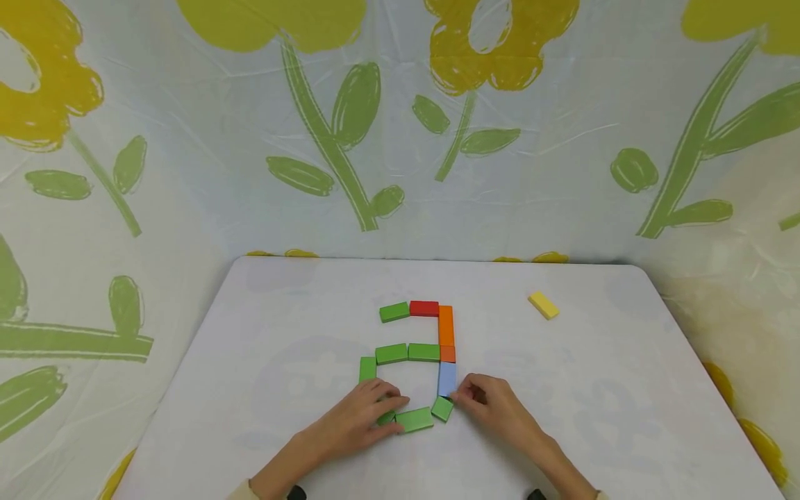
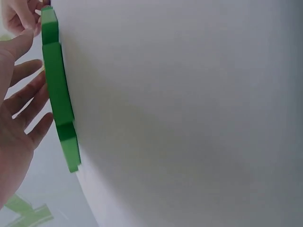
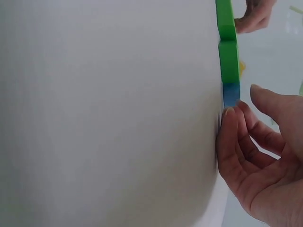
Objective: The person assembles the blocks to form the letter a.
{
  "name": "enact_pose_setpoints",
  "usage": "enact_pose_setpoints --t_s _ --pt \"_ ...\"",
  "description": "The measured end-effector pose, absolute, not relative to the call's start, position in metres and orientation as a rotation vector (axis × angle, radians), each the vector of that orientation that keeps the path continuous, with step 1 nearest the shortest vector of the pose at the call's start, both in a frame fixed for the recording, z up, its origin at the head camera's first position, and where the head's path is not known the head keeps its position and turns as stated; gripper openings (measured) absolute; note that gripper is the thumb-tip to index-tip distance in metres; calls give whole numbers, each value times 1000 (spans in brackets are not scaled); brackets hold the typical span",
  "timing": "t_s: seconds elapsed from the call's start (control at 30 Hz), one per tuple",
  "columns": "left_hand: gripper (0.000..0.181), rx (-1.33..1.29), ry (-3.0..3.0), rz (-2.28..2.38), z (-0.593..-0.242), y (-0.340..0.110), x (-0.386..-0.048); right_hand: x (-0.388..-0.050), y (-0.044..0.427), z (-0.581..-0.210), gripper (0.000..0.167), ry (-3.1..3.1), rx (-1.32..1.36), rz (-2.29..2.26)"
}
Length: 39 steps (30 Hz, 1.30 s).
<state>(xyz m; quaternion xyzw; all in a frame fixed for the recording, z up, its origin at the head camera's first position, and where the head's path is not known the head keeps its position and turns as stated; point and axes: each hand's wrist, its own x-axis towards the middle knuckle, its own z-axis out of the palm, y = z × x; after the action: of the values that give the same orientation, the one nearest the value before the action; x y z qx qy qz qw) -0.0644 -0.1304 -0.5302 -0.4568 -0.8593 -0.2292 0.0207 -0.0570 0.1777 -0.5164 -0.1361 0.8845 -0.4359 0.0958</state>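
Wooden-looking blocks lie end to end on a white table. My left hand [image 1: 364,417] is at the lower left of the layout, fingers loosely spread beside a green block [image 1: 414,420] and partly covering another green one [image 1: 387,418]. At the lower right, my right hand [image 1: 496,408] has its fingertips beside a small tilted green block [image 1: 442,409] and the blue block [image 1: 446,378] above it. In the right wrist view, the thumb stands apart from the bent fingers [image 3: 229,137], with no block between them. Green blocks [image 2: 57,80] pass close to the left fingertips in the left wrist view.
Farther back lie a green block [image 1: 394,312], a red block [image 1: 424,309] and an orange block [image 1: 446,325]. Two green blocks [image 1: 424,353] form a middle row. A yellow block [image 1: 543,305] lies alone at the back right. A flowered cloth [image 1: 400,173] hangs behind the table [image 1: 281,305].
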Motion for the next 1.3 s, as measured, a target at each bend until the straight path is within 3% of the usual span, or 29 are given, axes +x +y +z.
enact_pose_setpoints --t_s 0.3,0.6,1.3 --pt "61 -1231 -2705 -702 -528 -146 -79 -73 196 -514 6 2744 -211 -1303" --pt "77 -1056 -2889 -680 -529 -160 -90 -91 219 -512 20 2918 -216 -1320" --pt "73 -1102 -2878 -584 -535 -177 -96 -142 275 -510 32 3186 -185 -1386"
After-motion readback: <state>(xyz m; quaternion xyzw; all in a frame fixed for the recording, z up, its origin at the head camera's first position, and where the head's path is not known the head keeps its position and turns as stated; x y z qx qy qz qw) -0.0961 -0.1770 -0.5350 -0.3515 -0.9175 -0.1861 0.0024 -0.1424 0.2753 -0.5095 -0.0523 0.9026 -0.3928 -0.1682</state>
